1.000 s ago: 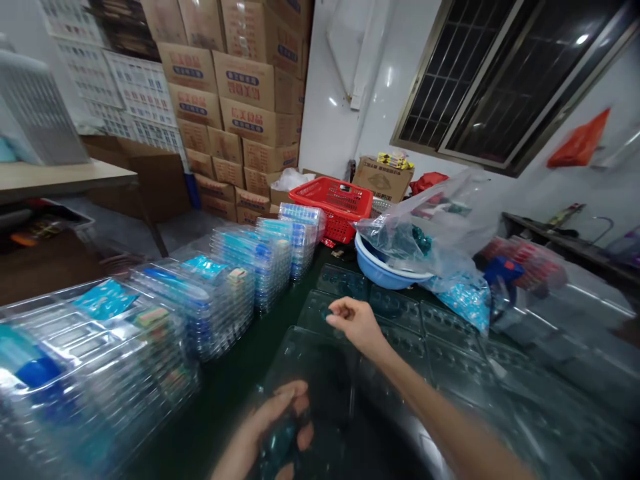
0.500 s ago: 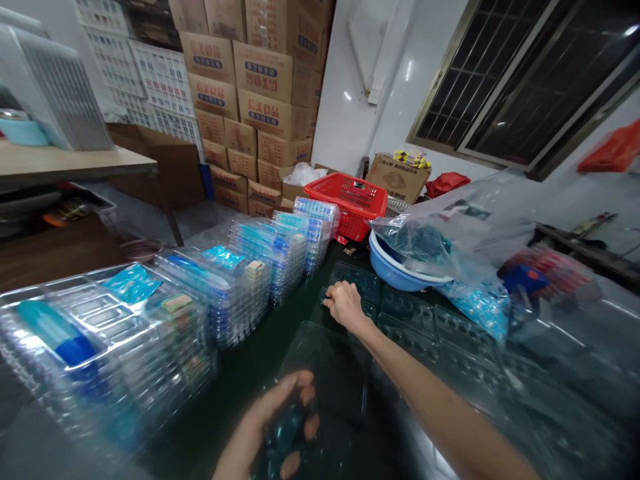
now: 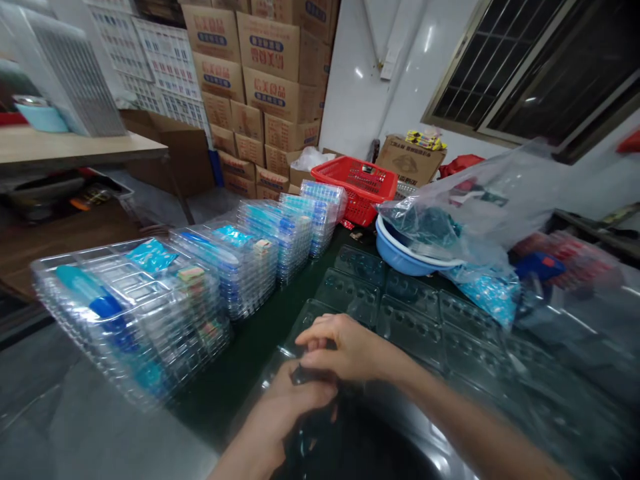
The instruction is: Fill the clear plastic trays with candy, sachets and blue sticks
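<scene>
Left hand [image 3: 283,407] and right hand [image 3: 353,350] together near the desk's front edge, both clamped on a dark teal translucent piece [image 3: 305,433]; fingers hide part of it, shape unclear. Clear blister tray [image 3: 320,320] just beyond the right hand, more blister trays [image 3: 410,333] laid out right. Stacked trays [image 3: 135,313] left, open strip of green desk [image 3: 235,387] between them and the hands. Blue basin [image 3: 403,253] and plastic bag [image 3: 465,213] on the far side.
</scene>
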`<state>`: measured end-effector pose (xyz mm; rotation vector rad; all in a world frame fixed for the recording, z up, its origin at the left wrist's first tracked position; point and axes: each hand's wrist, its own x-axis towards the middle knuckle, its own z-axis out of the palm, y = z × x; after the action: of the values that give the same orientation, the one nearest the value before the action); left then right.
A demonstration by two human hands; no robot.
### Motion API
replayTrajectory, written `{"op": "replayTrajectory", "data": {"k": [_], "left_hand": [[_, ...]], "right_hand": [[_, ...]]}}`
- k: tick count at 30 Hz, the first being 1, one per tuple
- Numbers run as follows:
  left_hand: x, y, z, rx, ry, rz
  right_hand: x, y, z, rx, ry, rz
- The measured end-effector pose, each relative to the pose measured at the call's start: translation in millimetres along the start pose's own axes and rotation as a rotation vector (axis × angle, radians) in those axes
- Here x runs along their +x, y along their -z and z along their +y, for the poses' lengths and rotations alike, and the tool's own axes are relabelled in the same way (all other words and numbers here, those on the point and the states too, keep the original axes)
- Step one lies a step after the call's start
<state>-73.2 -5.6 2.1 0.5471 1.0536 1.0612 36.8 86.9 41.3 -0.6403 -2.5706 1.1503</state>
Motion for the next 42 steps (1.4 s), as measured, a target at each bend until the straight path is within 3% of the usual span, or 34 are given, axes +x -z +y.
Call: {"op": "replayTrajectory", "data": {"k": [6,11,14,21,27,34,42], "left_hand": [[0,-7.0,-2,0.055,0.009,0.024],[-3,-2.0,1,-0.040,-0.043,0.067],[-5,1.9,3,-0.079,-0.050,0.122],[-2,6.0,-1,-0.088,-0.166,0.311],[-3,7.5,-2,-0.021,-0.207,0.296],[-2,0.8,-1,-0.048,-0.281,0.359],[-5,-4.2,2,-0.125,-0.257,0.265]], "right_hand": [[-9,-6,-5,0.050,-0.067,0.114],[-12,0,0,0.534,-0.240,0.134],[-12,2,7,0.699,-0.265,0.182],[-14,-5,10,0.626,-0.277,0.216],[-19,-1,4,0.618,-0.235,0.180],[-20,-23,4,0.843,-0.320,0.320],[-21,-47,-4,1.033,-0.397,0.480]]}}
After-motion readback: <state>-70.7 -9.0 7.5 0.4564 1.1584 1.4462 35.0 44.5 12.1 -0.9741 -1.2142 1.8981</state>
